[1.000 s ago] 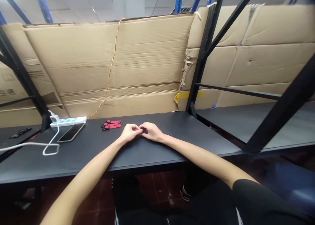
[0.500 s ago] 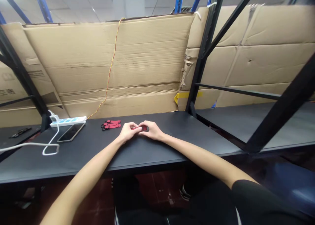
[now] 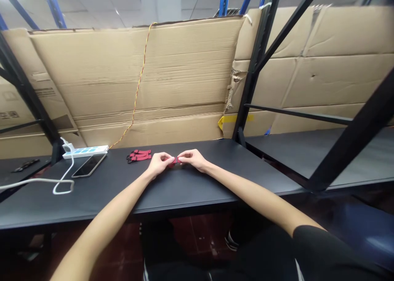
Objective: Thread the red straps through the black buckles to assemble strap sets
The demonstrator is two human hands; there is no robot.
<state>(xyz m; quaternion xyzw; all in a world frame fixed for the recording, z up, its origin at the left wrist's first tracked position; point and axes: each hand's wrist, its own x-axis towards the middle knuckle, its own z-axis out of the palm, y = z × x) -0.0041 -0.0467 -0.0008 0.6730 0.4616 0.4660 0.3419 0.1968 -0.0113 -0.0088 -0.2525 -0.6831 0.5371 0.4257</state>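
Note:
My left hand (image 3: 159, 164) and my right hand (image 3: 191, 160) meet above the black desktop (image 3: 197, 182), their fingertips pinching a small red strap (image 3: 175, 160) from either side. Much of that strap is hidden by my fingers. Just left of my left hand lies a bundle of red straps with black clips (image 3: 138, 155), untouched by either hand.
Farther left are a white power strip (image 3: 85, 151), a smartphone (image 3: 89, 165) and a looped white cable (image 3: 63, 183). Corrugated cardboard sheets (image 3: 129, 76) line the back of the desk, and a black steel rack post (image 3: 250, 71) rises at its back right.
My hands have drawn slightly apart, and the red strap now shows between my fingertips. The bundle of straps on the desk has not moved.

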